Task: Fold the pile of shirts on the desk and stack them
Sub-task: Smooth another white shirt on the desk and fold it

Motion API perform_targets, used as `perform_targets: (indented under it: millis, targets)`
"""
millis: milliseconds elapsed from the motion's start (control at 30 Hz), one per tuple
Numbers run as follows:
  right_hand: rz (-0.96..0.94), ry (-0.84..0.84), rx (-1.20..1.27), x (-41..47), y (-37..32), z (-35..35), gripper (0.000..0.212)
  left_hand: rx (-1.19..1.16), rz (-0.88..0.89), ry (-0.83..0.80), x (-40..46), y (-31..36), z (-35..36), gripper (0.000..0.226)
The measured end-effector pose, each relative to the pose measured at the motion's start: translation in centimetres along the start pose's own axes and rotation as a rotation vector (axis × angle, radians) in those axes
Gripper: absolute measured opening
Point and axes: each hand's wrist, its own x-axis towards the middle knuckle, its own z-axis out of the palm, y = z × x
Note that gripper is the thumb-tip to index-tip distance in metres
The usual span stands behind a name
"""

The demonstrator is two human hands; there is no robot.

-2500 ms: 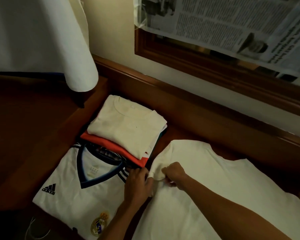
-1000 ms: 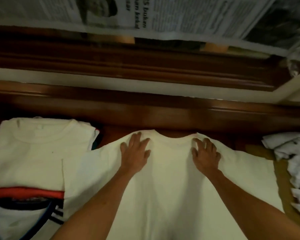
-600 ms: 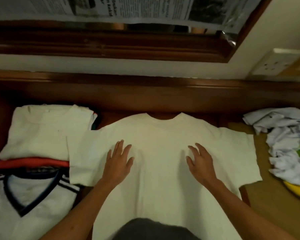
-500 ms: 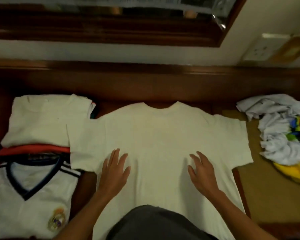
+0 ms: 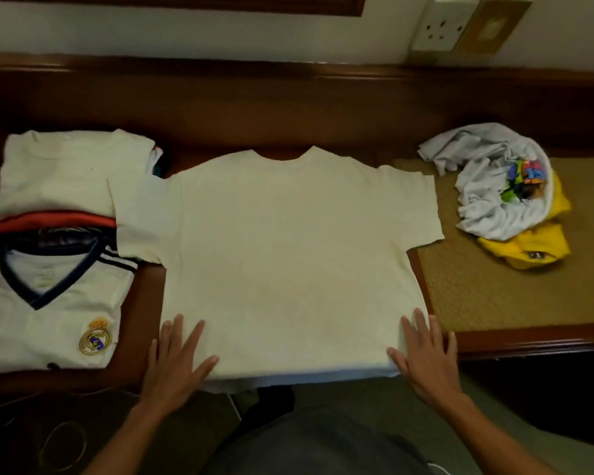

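Note:
A cream T-shirt (image 5: 288, 241) lies spread flat on the wooden desk (image 5: 528, 341), collar toward the wall and both sleeves out. My left hand (image 5: 177, 359) presses flat on its lower left corner, fingers straight and spread. My right hand (image 5: 426, 358) lies flat on the lower right corner the same way. To the left stands a stack of folded shirts (image 5: 69, 173), cream on top with a red one beneath. In front of that stack lies a folded white football jersey (image 5: 48, 320) with a dark V-collar and crest. An unfolded pile (image 5: 494, 186) of white and yellow shirts sits at the right.
A woven mat (image 5: 494, 296) covers the desk's right part under the unfolded pile. A raised wooden ledge (image 5: 288, 97) runs along the wall. A wall socket (image 5: 439, 25) is at the upper right. Thin cables (image 5: 62, 437) lie below the desk's front edge at the left.
Both hands have slid down the cream shirt from the collar to its bottom hem, smoothing it flat. The view has tilted downward and the pile at the right has come into sight.

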Motion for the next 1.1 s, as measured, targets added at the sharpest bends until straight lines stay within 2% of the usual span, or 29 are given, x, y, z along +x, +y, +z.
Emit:
perform_targets:
  millis: [100, 200, 333, 433, 500, 733, 800, 867, 900, 967, 1100]
  targets:
    - [0.014, -0.049, 0.015, -0.4, 1.8, 0.1, 0.089, 0.001, -0.035, -0.052, -0.1, 0.3, -0.6, 0.097]
    - [0.021, -0.086, -0.003, -0.6, 2.3, -0.4, 0.085, -0.032, -0.106, -0.128, -0.4, 1.0, -1.3, 0.084]
    - [0.068, -0.157, -0.009, -0.4, 1.4, -1.0, 0.084, -0.05, -0.12, -0.247, -0.4, 1.6, -3.1, 0.089]
    - [0.082, -0.136, 0.022, -0.4, -1.1, -1.4, 0.083, 0.009, -0.143, -0.25, 0.2, 2.6, -4.3, 0.086]
    - [0.051, -0.107, 0.07, -1.1, -3.6, -1.5, 0.079, 0.035, -0.123, -0.194, 0.6, 2.9, -5.1, 0.078]
    - [-0.104, 0.045, 0.377, -5.5, -16.4, 0.5, 0.058, 0.14, 0.107, 0.021, 5.0, -0.2, -9.5, 0.053]
    - [-0.142, -0.021, 0.494, -5.8, -20.1, 1.2, 0.052, 0.248, 0.237, 0.052, 7.3, -1.9, -11.2, 0.047]
    - [-0.151, -0.097, 0.579, -5.7, -23.1, 1.7, 0.037, 0.334, 0.393, 0.102, 9.9, -4.0, -12.4, 0.042]
    - [-0.136, -0.114, 0.598, -5.8, -24.7, 2.0, 0.032, 0.363, 0.466, 0.12, 11.4, -5.2, -13.0, 0.042]
    - [-0.065, -0.131, 0.622, -6.8, -28.1, 3.3, 0.042, 0.417, 0.565, 0.075, 13.9, -7.3, -14.1, 0.049]
    - [0.264, -0.201, 0.74, -9.4, -36.7, 7.3, 0.043, 0.525, 0.732, -0.075, 17.3, -10.0, -16.2, 0.052]
